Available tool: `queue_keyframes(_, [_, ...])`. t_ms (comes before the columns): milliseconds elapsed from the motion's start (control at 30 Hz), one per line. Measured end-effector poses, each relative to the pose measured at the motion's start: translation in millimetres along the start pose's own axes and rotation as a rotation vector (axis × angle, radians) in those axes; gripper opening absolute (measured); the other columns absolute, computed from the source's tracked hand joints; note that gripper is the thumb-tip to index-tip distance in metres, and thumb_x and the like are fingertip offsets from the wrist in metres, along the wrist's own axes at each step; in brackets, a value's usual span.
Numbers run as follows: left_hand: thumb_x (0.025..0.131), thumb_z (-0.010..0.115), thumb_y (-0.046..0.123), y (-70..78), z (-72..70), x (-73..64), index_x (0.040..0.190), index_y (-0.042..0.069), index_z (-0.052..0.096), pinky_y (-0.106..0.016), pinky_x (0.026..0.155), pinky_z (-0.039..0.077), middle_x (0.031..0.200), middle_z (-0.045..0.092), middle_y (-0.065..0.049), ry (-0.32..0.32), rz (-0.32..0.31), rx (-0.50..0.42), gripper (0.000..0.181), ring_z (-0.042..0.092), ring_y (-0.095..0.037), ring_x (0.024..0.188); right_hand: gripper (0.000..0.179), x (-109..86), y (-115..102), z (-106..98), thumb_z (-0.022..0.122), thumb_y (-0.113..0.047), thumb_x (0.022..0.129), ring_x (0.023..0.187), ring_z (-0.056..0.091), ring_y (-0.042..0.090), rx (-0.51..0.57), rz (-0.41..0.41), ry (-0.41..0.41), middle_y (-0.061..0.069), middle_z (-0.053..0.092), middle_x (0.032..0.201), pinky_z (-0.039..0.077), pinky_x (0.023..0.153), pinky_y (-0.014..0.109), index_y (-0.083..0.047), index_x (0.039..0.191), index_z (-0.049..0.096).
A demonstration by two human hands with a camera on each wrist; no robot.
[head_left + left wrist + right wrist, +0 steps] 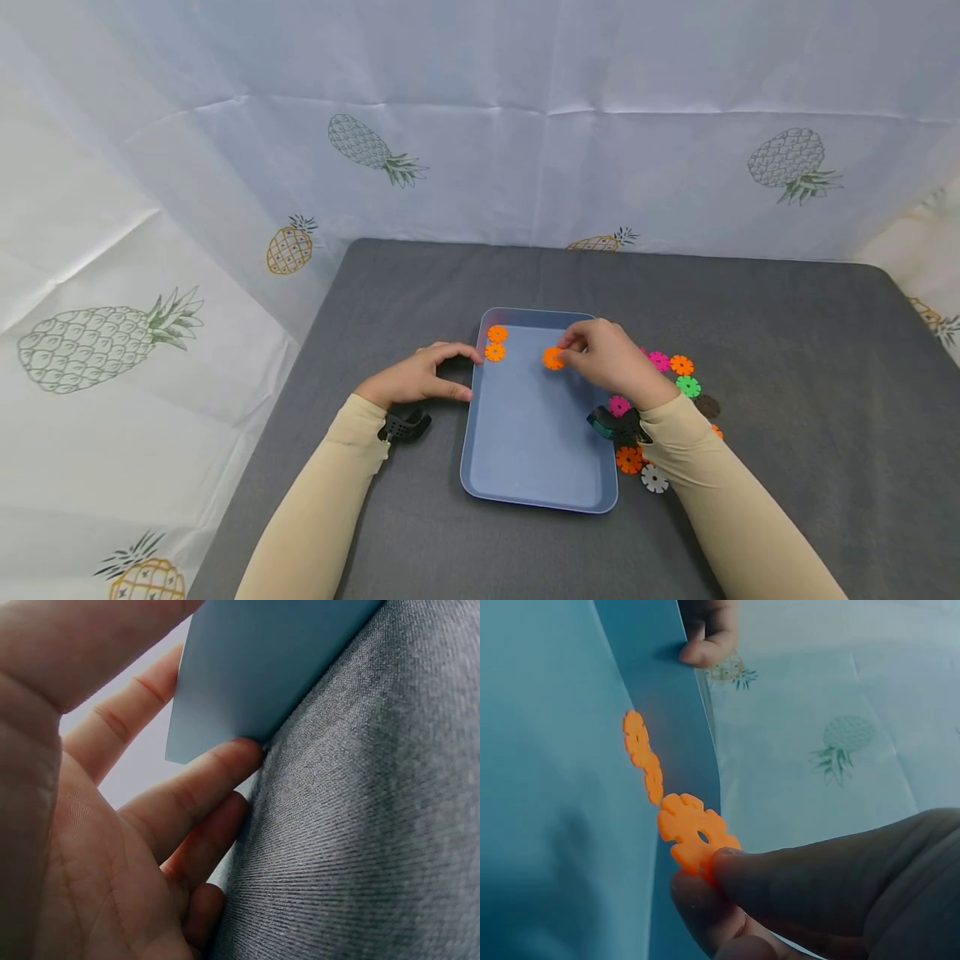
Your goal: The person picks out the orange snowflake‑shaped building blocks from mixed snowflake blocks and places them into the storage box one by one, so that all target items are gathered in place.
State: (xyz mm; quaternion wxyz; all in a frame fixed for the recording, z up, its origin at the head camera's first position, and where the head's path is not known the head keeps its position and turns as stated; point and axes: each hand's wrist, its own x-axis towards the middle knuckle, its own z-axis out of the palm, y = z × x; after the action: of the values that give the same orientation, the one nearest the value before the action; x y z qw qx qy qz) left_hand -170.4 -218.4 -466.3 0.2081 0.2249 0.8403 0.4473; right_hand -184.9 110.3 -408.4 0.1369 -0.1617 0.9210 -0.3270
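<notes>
Between thumb and fingertips my right hand [609, 358] pinches an orange notched plastic disc [552, 358], held over the upper part of a blue tray [540, 492]. The right wrist view shows this disc [694, 832] close up, with its centre hole and slotted rim. Two more orange discs [496, 343] lie in the tray's upper left corner, touching each other. My left hand [420, 377] rests at the tray's left side, thumb and fingers spread. From the left wrist, its fingertips are seen touching the tray's outer wall [232, 682] and the cloth.
Right of the tray lie several loose discs: pink [658, 360], green [687, 386], brown [707, 406], white [654, 478] and orange [628, 460]. My right forearm partly hides them. Grey cloth [810, 417] covers the table, and a pineapple-print curtain [480, 175] hangs behind.
</notes>
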Motion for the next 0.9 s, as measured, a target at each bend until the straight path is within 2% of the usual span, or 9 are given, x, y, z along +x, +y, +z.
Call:
queue_keyframes(400, [0.088, 0.087, 0.033, -1.2, -1.2, 1.0, 0.134, 0.028, 0.065, -0.046, 0.116, 0.034, 0.140, 0.059, 0.006, -0.002, -0.012, -0.003, 0.051, 0.043, -0.020, 0.138, 0.007, 12.8, -11.5, 22.4, 0.072, -0.011, 0.098, 0.069, 0.060, 0.017, 0.022, -0.029, -0.044, 0.004, 0.073, 0.082, 0.049, 0.064, 0.032, -0.005, 0.096, 0.076])
queue_keyframes(900, [0.089, 0.086, 0.035, 0.8, -3.5, 1.7, 0.134, 0.029, 0.065, -0.048, 0.116, 0.033, 0.141, 0.058, 0.007, -0.014, -0.014, -0.015, 0.050, 0.042, -0.022, 0.139, 0.006, 33.1, -35.1, 42.8, 0.073, -0.008, 0.094, 0.069, 0.061, 0.016, 0.040, -0.059, -0.068, 0.003, 0.073, 0.082, 0.050, 0.064, 0.030, -0.004, 0.095, 0.077])
